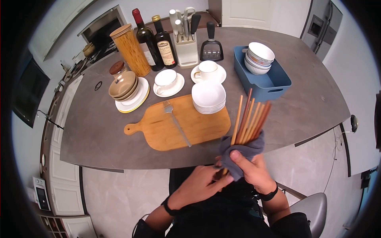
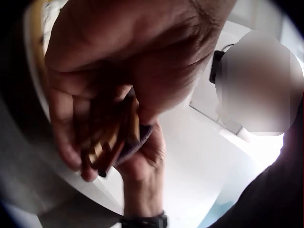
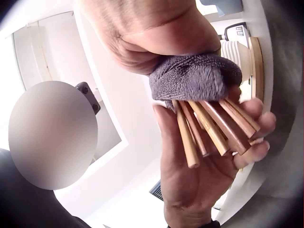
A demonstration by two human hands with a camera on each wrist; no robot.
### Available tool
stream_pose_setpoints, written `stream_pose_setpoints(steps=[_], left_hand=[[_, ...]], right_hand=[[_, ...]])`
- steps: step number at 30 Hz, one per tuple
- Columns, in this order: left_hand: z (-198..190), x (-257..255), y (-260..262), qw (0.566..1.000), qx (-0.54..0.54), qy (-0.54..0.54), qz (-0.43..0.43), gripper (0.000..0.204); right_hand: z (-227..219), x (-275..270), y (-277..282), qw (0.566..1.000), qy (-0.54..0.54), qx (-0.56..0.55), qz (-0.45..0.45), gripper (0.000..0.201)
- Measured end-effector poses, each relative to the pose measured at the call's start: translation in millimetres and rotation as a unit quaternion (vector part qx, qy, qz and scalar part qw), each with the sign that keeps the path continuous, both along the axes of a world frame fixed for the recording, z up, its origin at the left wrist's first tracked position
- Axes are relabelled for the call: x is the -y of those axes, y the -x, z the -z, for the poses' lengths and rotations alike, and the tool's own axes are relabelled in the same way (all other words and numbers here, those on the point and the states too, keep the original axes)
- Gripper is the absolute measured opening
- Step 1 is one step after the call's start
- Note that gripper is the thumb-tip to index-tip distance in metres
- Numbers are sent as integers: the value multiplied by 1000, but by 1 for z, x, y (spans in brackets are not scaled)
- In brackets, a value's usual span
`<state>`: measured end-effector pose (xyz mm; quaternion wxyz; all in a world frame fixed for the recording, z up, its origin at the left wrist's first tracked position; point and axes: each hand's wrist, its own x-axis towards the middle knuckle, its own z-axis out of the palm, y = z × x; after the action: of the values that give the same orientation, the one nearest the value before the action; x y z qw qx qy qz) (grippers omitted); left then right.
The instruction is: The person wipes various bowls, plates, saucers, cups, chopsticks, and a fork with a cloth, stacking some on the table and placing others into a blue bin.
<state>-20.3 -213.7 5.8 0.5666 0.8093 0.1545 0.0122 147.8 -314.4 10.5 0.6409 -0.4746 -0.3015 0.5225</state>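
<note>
Several wooden chopsticks (image 1: 247,123) (image 2: 111,142) (image 3: 213,124), light and dark brown, stand in a bundle wrapped at its lower part by a grey cloth (image 1: 254,147) (image 2: 135,148) (image 3: 194,78). My right hand (image 1: 252,170) (image 2: 145,175) (image 3: 156,33) grips the cloth and bundle, its thumb across the front. Below the cloth, my left hand (image 1: 202,184) (image 2: 128,57) (image 3: 197,166) is cupped around the chopsticks' lower ends, with its fingers relaxed and the palm showing in the right wrist view. Whether those fingers touch the sticks is unclear.
Left of the bundle, a cutting board (image 1: 158,131) carries a fork (image 1: 180,129) and stacked white bowls (image 1: 208,97). Beyond are cups on saucers, brown bowls (image 1: 122,85), bottles, a pasta jar (image 1: 133,51) and a knife block (image 1: 186,51). A blue basket (image 1: 260,92) holds bowls.
</note>
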Motion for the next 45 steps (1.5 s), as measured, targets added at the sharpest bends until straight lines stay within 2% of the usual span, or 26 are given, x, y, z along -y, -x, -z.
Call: stream_pose_setpoints(steps=[1, 3, 4, 5, 7, 9, 13, 14, 15, 17, 19, 20, 21, 22, 23, 24, 25, 27, 31, 33, 35, 37, 40, 41, 43, 45], left_hand=[[-7, -2, 9, 1000, 2, 0, -1, 27], [-14, -3, 20, 970, 124, 8, -210, 32], [-18, -1, 18, 969, 124, 9, -212, 32], [-22, 2, 12, 948, 210, 53, -232, 35], [-23, 5, 7, 916, 296, 94, -255, 37], [-20, 5, 4, 888, 306, 304, -158, 40], [-11, 6, 9, 885, 365, 229, -174, 44], [-20, 9, 6, 859, 371, 230, -269, 42], [-22, 6, 9, 858, 371, 231, -269, 42], [-25, -6, 24, 755, 454, 379, -283, 40], [-33, -20, 39, 703, 487, 390, -341, 33], [-35, -36, 49, 702, 488, 390, -343, 33], [-39, -53, 59, 655, 540, 363, -384, 30], [-40, -62, 64, 604, 587, 336, -422, 28], [-40, -60, 63, 604, 587, 337, -420, 28], [-40, -56, 60, 620, 568, 326, -431, 27], [-41, -51, 55, 635, 550, 315, -442, 26], [-40, -34, 36, 649, 519, 317, -458, 31], [-35, -25, 15, 696, 459, 332, -441, 39], [-31, -26, 13, 730, 440, 330, -406, 46], [-34, -24, 5, 721, 448, 351, -395, 47], [-40, -25, -6, 714, 456, 368, -384, 48], [-44, -29, -18, 673, 487, 428, -356, 48], [-45, -29, -20, 672, 488, 425, -359, 48], [-46, -29, -24, 665, 487, 439, -358, 46], [-43, -26, -25, 662, 483, 447, -358, 46]], right_hand=[[1, 2, 0, 998, -48, 15, 43, 31], [-2, 8, -6, 997, -51, 65, 11, 40], [-16, 11, -3, 996, -15, 35, -76, 33], [-23, 12, 2, 986, 21, 3, -163, 27], [-1, 6, 18, 958, -40, 133, -250, 26], [1, 2, 30, 957, -39, 85, -273, 29], [1, 2, 27, 946, -26, 119, -301, 32], [1, 2, 25, 921, 14, 110, -374, 34], [0, 1, 24, 889, 53, 100, -444, 36], [12, 10, 25, 904, -25, 157, -396, 42], [9, 19, 8, 850, 28, 262, -456, 49], [21, 27, 1, 849, -15, 332, -411, 52], [19, 39, -16, 861, 58, 369, -346, 51], [-12, 36, -24, 874, 130, 393, -255, 46], [-19, 32, -32, 903, 97, 405, -103, 39], [-36, 26, -42, 846, 205, 492, -14, 42], [-36, 18, -52, 845, 205, 495, -8, 42], [-25, 5, -69, 671, 140, 715, 136, 56], [-29, -7, -66, 644, 159, 744, 75, 67], [-43, -9, -48, 689, -1, 718, 102, 71], [-44, -5, -20, 845, -55, 531, -19, 69], [-36, -1, 8, 944, -61, 294, -135, 65], [-2, -6, 37, 968, -176, 170, -48, 63], [-1, -5, 39, 968, -177, 169, -52, 63], [-4, -4, 41, 981, -190, 33, 3, 56], [-18, -6, 41, 986, -165, 32, 0, 50]])
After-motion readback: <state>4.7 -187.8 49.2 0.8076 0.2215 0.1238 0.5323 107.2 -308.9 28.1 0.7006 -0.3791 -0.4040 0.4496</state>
